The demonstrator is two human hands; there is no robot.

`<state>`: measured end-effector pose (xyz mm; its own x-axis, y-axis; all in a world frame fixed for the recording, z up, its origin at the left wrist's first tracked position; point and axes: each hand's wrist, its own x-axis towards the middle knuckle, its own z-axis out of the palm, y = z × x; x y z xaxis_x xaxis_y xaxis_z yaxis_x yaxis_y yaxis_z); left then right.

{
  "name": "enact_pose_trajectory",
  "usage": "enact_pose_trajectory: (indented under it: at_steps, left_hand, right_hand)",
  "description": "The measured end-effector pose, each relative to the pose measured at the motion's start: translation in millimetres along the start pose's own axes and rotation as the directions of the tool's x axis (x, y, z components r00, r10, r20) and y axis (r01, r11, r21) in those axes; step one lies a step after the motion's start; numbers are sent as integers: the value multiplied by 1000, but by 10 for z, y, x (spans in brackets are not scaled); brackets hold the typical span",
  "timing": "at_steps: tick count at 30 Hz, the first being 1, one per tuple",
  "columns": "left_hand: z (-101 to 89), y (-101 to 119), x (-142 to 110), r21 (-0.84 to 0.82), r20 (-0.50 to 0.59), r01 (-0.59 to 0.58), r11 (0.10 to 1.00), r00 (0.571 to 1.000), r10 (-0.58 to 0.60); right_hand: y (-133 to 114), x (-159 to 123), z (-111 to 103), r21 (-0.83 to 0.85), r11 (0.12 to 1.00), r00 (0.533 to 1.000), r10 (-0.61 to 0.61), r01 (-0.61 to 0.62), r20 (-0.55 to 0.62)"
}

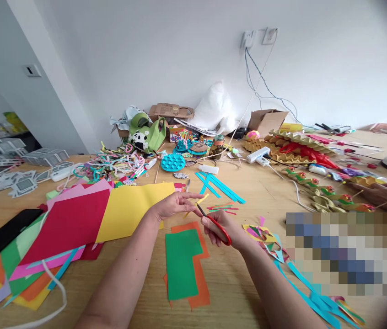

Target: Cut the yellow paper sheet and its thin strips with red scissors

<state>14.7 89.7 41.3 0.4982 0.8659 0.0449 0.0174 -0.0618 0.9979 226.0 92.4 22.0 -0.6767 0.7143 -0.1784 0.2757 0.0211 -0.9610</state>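
My right hand grips red-handled scissors, their dark blades pointing up and left. A narrow yellow paper strip lies at the blade tips. My left hand has its index finger stretched out and seems to pinch the strip, though its fingertips are partly hidden. Below both hands lies a green sheet with a notched right side, on top of orange paper. Just beyond the hands are thin red, green and orange strips and longer blue strips.
Yellow and red sheets fan out at left beside a black phone-like object. Paper scraps lie right. A green panda bag, craft bits and egg-carton pieces stand behind. Another person's hand is at far right.
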Motion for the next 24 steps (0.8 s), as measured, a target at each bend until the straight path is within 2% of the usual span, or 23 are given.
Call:
enact_pose_trajectory:
  at_steps: [4,11,15,17,18,19,21,23,24]
  left_hand:
    - [-10,-28,10,40,4,0,999,1000,-1]
    - [6,-85,60,-92,-52,21,996,998,-26]
    - [-6,-130,85,-90,-90,31,995,995,-39]
    - [-16,-148,97,-66,-153,43,997,987,-53]
    - [-16,-151,103,-54,-178,55,997,982,-64]
    - [-11,-148,110,-39,-190,70,997,979,-76]
    - [20,-128,126,6,-175,104,995,979,-101]
    - [76,-101,146,78,-144,134,988,982,-122]
    - [110,-90,157,114,-138,147,983,982,-131]
  right_hand:
    - [-81,-50,-7,24,1000,999,14,-15,39]
    - [-42,-55,-19,-9,1000,1000,11,-10,18]
    - [-22,-54,-31,-16,1000,1000,-3,3,20]
    - [-46,-51,-41,-19,1000,999,-19,18,-47]
    - [-60,-45,-45,-31,999,990,-46,42,-130]
    - [-72,-34,-49,-62,995,967,-95,83,-235]
    - [-78,-1,-49,-183,967,876,-238,175,-420]
    - [-56,40,-37,-318,922,799,-359,222,-483]
    - [-36,61,-27,-362,905,786,-388,224,-482]
